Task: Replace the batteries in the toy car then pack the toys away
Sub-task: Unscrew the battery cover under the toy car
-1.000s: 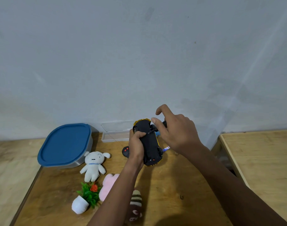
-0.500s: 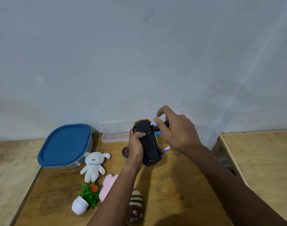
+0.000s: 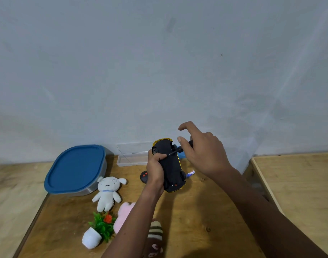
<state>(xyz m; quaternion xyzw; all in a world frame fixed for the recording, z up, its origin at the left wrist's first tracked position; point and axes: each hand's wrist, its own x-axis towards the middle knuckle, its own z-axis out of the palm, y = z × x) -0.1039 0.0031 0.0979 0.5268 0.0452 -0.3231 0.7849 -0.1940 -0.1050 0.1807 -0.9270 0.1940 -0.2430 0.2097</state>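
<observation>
Left grip [image 3: 155,170] clenched round the toy car [image 3: 171,164], thumb across its black underside. Car held belly-up, yellow end pointing away toward the wall. Whether its near end touches the tabletop [image 3: 206,211] cannot be told. Right grip [image 3: 202,153] just right of the car, thumb and curled fingers pinching the handle of a small black screwdriver [image 3: 179,150], index finger lifted free. Screwdriver tip meets the underside beside the left thumb. Below the right grip, on the tabletop: one battery [image 3: 190,173]. Just left of the left grip: black remote [image 3: 144,176] with red buttons, partly hidden. Beyond it, against the wall: clear plastic box [image 3: 131,159]. Further left: container [image 3: 75,168], blue lid on. Nearer, along the left forearm: white plush dog [image 3: 108,192], pink plush [image 3: 125,215], striped brown plush [image 3: 155,235], toy potted plant [image 3: 101,226].
</observation>
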